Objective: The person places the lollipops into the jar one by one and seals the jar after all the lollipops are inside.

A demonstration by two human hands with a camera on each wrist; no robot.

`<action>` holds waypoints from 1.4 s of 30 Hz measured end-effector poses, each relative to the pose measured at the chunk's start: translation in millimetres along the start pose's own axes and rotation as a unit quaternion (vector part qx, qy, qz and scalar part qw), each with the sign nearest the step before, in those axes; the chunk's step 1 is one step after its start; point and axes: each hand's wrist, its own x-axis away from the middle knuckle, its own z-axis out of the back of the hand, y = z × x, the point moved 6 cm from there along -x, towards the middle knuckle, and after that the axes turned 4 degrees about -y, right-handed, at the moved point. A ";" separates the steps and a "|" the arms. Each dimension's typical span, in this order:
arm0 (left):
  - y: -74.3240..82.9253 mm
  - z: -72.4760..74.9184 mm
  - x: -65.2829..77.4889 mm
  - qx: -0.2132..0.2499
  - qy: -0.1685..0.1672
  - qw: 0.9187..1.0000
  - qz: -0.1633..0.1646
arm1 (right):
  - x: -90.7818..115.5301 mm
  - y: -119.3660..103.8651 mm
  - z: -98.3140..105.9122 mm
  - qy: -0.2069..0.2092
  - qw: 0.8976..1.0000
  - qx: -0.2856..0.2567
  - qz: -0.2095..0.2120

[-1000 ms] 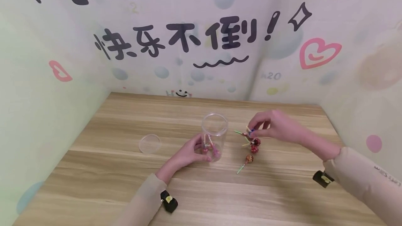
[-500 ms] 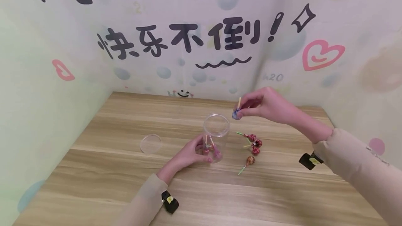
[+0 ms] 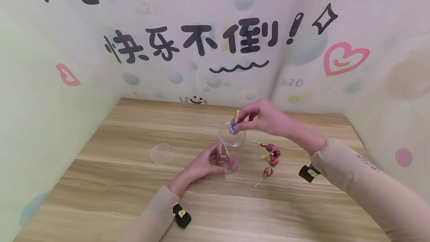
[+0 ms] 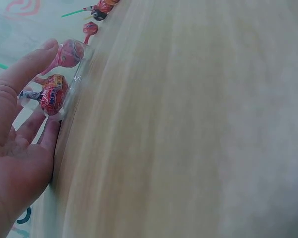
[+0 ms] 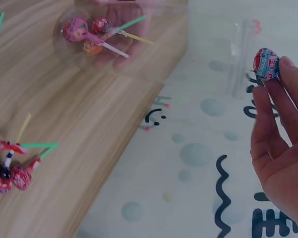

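"One blue lollipop (image 3: 232,129) — where?"

"Pinched by right hand (image 3: 265,118), stick up, just above upright clear jar (image 3: 232,145) clasped in left hand (image 3: 205,164)."

"Handling?"

"Probably best lowered centrally — then released."

Lettered backdrop (image 3: 195,61) behind wooden table (image 3: 231,208)
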 end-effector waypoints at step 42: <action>0.6 0.0 0.6 -0.001 -0.007 1.000 -0.008 | -5.7 8.6 -24.8 0.008 0.999 0.044 -0.015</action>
